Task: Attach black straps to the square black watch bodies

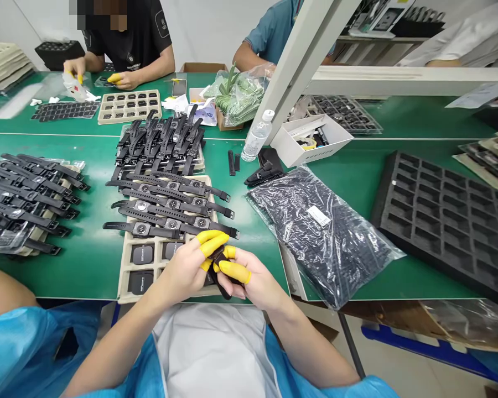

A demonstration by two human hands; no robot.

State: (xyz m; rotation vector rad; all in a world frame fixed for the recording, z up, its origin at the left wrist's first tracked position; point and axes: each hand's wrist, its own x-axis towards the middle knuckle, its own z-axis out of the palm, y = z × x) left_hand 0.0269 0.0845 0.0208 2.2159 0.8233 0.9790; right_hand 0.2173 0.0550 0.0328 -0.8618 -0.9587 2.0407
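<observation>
My left hand (191, 266), with yellow finger cots on its fingertips, is closed on a black smartwatch (219, 260). From the other side my right hand (251, 276), also in yellow finger cots, grips the same watch and a black strap hanging below it. The fingers hide most of the watch. Under my hands lies a cream tray (124, 287) with square compartments, where watch bodies (143, 255) without straps sit in the near rows. Strapped watches (172, 224) lie across its far rows, backs up.
More strapped watches (29, 193) are piled at left. Right of the tray lie a plastic bag of black straps (315, 221) and a black foam tray (444, 215). A water bottle (257, 135) and white box (315, 141) stand by a post (292, 72). Two co-workers sit opposite.
</observation>
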